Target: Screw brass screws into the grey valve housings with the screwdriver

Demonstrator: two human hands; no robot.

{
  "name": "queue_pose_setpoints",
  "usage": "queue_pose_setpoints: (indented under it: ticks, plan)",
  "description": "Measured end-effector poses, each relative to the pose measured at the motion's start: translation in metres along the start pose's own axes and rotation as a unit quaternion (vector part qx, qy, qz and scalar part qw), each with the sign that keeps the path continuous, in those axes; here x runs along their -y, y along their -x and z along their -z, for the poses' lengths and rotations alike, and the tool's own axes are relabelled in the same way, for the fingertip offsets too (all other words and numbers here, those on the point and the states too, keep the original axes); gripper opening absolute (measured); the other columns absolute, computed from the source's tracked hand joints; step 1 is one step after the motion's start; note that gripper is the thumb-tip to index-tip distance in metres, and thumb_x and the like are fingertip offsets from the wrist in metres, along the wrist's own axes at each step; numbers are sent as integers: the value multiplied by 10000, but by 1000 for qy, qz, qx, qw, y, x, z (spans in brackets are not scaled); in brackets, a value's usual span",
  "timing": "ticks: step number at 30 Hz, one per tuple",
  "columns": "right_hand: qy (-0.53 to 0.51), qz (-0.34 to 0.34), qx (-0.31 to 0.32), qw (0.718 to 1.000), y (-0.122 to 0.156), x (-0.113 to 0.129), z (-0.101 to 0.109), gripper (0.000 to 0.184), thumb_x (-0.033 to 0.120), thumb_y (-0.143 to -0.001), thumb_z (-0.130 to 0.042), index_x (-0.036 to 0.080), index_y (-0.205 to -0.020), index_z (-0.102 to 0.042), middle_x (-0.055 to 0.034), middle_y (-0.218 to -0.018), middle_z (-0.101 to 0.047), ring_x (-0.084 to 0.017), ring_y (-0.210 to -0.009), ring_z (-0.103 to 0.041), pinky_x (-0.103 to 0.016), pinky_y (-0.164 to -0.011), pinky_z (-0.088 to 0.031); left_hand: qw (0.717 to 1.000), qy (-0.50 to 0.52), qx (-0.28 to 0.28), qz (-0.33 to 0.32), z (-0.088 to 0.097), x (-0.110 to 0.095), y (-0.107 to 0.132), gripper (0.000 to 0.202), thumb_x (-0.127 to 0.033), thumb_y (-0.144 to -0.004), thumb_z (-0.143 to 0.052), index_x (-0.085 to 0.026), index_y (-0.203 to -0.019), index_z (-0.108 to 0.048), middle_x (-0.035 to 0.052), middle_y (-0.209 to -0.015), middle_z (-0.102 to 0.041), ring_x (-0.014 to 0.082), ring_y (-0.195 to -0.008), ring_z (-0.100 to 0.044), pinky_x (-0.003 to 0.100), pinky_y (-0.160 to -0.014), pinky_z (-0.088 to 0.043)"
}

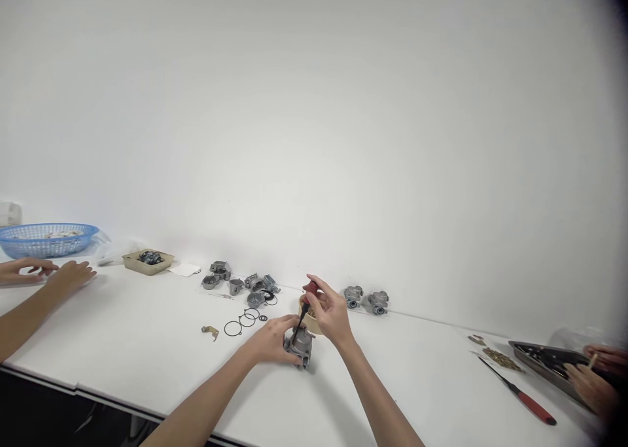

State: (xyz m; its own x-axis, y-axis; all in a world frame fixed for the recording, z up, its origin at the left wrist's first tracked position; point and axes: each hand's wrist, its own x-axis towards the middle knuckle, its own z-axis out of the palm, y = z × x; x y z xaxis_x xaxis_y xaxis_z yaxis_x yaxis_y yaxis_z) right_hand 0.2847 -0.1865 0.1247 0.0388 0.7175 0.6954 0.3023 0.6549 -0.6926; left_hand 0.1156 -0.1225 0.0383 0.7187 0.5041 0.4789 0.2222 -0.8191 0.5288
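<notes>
My left hand (pixel 269 339) is closed around a grey metal carburetor (pixel 303 343) that stands on the white table. Between the fingers of my right hand (pixel 334 311) is a screwdriver (pixel 311 290) with a red handle and dark shaft. It slants down to the carburetor's left side; my left fingers partly hide where its tip meets the metal. Just behind the carburetor sits a tan bowl (pixel 313 328) of small brass-coloured pieces, partly covered by my right hand. Left of my left hand lie black rubber rings (pixel 233 328) and a yellowish metal bracket (pixel 210 331).
Several grey castings (pixel 256 299) stand back left; two assembled carburetors (pixel 378 302) stand back right. A second screwdriver (pixel 527 401), brass screws (pixel 501 359) and a dark tray (pixel 549 367) with a co-worker's hands lie right. Another person's hands (pixel 73 274) are near a blue basket (pixel 49 241) at left.
</notes>
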Motion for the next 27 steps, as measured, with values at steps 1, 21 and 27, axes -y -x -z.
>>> queue_pose_setpoints:
  ticks: [1,21,27]
  plan:
    - [-6,7,11,1000,0,-1,1,455,424,-910,-607,194,-1302,-578,-96,-1031,-685,-206,-798,-725,-380,-788,-629,1000,2,2,0,0,0,0,698,-462,-613,-867,-254,-1210,-570,67,-1196,-635,270,-1007,-619,422,-904,-491]
    - [-102,53,143,983,-6,2,7,384,411,-986,-493,252,-1334,-527,-93,-1141,-632,-212,-917,-680,-425,-885,-564,1000,14,4,18,1,-3,-1,732,-446,-608,-866,-237,-1251,-585,78,-1207,-640,297,-1036,-621,436,-916,-483]
    - [-128,40,166,977,-2,0,7,344,427,-973,-517,230,-1251,-564,-100,-1080,-640,-231,-875,-693,-437,-826,-573,1000,12,5,2,-1,2,-3,714,-430,-614,-867,-243,-1240,-580,77,-1219,-640,261,-974,-633,397,-848,-508]
